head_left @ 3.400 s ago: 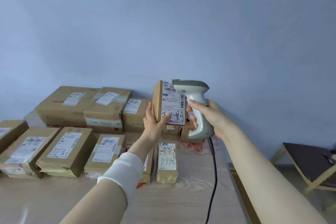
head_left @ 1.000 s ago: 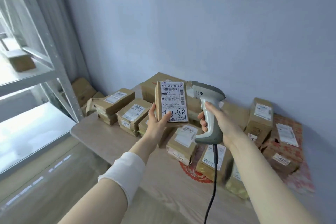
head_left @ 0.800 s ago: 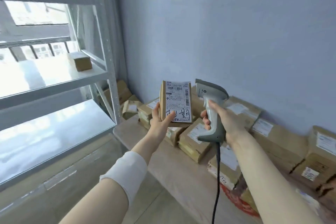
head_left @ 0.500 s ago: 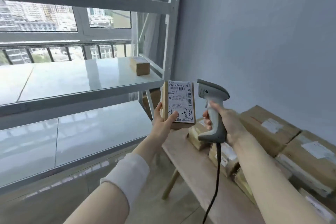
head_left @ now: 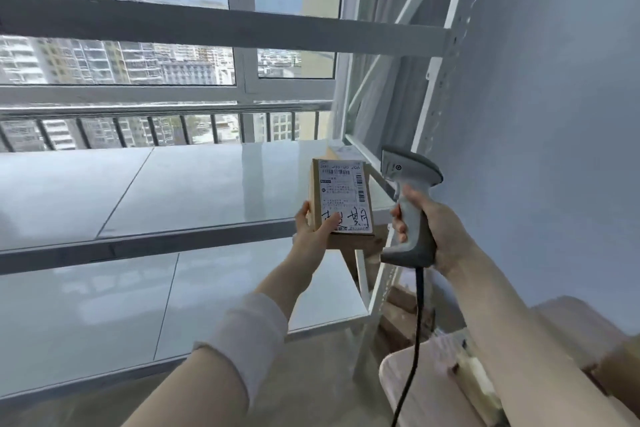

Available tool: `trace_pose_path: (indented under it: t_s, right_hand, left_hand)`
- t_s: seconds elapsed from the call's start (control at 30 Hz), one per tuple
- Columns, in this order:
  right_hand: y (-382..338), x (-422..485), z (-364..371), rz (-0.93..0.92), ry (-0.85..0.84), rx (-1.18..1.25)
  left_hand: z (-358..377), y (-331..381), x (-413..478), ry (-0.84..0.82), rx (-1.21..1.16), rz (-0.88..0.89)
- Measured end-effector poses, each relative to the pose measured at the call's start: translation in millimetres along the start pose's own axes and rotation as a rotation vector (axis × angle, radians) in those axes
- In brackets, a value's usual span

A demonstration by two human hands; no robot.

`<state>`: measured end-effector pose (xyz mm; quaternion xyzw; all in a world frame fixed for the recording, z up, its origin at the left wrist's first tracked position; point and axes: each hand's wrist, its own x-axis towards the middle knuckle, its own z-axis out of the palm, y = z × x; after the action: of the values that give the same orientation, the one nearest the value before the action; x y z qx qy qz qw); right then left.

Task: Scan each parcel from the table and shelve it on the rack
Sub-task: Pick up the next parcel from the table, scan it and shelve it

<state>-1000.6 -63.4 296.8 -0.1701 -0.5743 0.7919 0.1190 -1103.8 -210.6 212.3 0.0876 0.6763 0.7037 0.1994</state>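
Shelving is in hand: left hand grips the parcel before the rack, right hand clasps the scanner; next, set it on that shelf.

Hidden, cropped or blurred

Small print on the parcel label is too fine to read; the left hand palm is hidden behind it. A box on the rack is mostly covered by the parcel. The scanner grip is largely wrapped by the right hand; its cable leaves by the bottom edge. The table is cropped below. The pile on it is smeared and cut at right, count unclear.
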Motion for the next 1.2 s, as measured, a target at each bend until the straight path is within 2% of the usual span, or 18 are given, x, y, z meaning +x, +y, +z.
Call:
trace_pose_path:
  t_s: [0.27, 0.6, 0.77, 0.93, 1.2]
  right_hand:
    - [6, 114, 13, 0.138, -0.074, -0.010]
    - [-4, 204, 35, 0.088, -0.034, -0.102]
    - [-3, 237, 39, 0.111, -0.011, -0.032]
    - [2, 259, 38, 0.127, -0.025, -0.038]
    - [5, 286, 32, 0.148, -0.080, -0.005]
  left_hand:
    - [-12, -16, 92, 0.159, 0.028, -0.156]
    - [-18, 3, 174, 0.214, 0.059, -0.217]
    - [-8, -3, 196, 0.289, 0.077, -0.307]
    - [-6, -4, 213, 0.375, 0.107, -0.315]
    - [-10, -6, 219, 0.415, 0.168, -0.260]
